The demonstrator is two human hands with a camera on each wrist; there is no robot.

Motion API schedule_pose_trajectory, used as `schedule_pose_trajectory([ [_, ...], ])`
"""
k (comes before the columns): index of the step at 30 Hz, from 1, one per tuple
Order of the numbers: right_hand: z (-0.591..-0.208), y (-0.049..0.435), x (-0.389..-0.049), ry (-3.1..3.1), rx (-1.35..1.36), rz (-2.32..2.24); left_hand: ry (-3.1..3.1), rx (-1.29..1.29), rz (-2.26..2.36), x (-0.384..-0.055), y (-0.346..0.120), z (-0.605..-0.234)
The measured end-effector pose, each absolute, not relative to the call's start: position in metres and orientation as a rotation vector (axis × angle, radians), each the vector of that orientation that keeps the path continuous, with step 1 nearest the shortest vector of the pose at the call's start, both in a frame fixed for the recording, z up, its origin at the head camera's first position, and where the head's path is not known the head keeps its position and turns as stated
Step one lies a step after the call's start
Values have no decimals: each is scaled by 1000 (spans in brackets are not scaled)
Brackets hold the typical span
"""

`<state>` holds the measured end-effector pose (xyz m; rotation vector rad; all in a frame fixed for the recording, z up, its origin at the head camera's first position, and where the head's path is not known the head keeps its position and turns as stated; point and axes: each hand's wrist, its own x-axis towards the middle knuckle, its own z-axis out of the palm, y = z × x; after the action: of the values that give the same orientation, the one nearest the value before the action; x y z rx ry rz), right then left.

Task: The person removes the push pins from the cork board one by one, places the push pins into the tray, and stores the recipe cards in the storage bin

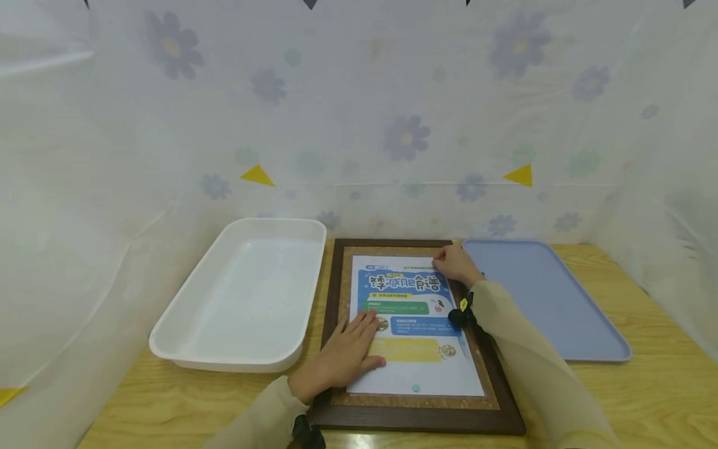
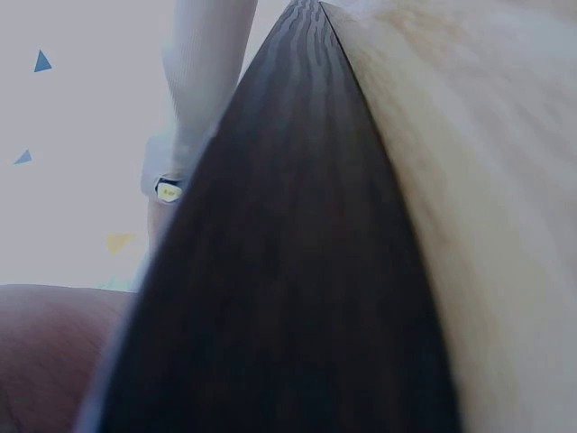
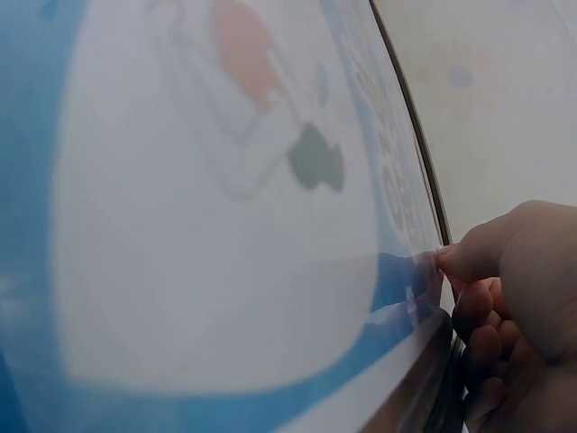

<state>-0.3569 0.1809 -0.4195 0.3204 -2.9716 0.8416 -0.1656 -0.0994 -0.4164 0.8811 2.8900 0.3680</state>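
A printed poster sheet (image 1: 404,377) with blue, green and yellow panels lies on a cork board (image 1: 364,401) with a dark brown wooden frame (image 1: 415,419). My left hand (image 1: 348,352) rests on the sheet's left side, fingers extended and thumb spread. At the upper right corner my right hand (image 1: 457,265) pinches the sheet's edge between thumb and curled fingers. In the right wrist view the thumb (image 3: 473,257) meets the glossy sheet (image 3: 216,271) right at its edge. The left wrist view is filled mostly by the dark frame (image 2: 288,253).
To the left stands a deep white tray (image 1: 241,299). A flat blue tray (image 1: 550,299) lies right of the board, partly behind the right sleeve (image 1: 533,355). All rest on a wood-grain table (image 1: 662,386), with a flower-patterned curtain (image 1: 359,125) behind.
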Motion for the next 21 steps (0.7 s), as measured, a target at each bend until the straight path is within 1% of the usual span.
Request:
schedule_pose_trajectory([
  [21, -419, 176, -355, -2980, 262, 806, 2892, 902, 374, -165, -102, -415],
])
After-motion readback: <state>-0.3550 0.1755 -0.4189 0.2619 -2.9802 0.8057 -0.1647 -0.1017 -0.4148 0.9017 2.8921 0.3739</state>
